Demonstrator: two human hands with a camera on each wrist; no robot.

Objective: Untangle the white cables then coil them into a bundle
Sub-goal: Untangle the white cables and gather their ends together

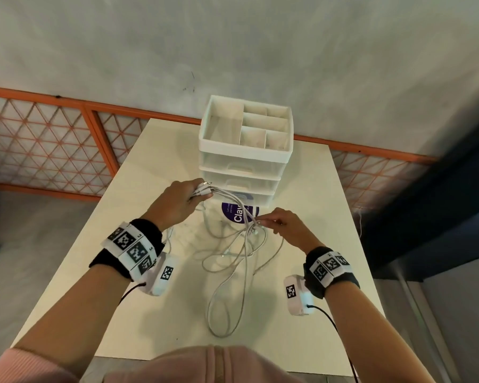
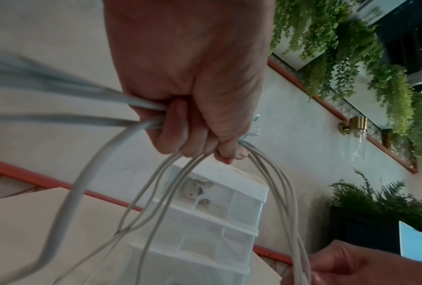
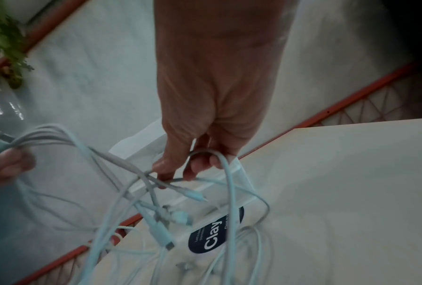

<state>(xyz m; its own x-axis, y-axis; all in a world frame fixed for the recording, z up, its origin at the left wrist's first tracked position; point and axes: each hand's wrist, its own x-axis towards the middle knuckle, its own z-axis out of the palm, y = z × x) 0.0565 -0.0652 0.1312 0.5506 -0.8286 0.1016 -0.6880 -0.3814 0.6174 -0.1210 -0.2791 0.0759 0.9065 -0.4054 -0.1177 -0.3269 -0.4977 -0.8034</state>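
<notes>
Several white cables hang in tangled loops over the middle of the cream table. My left hand is raised and grips a bunch of their plug ends; in the left wrist view its fingers are curled round the strands. My right hand is lower and to the right and pinches a strand where the cables cross. In the right wrist view one cable loops over its fingers, and loose plugs dangle below.
A white drawer organiser with an open divided top stands at the table's far middle, just behind the hands. A round dark blue sticker lies on the table before it. Orange lattice railing and a grey wall lie beyond.
</notes>
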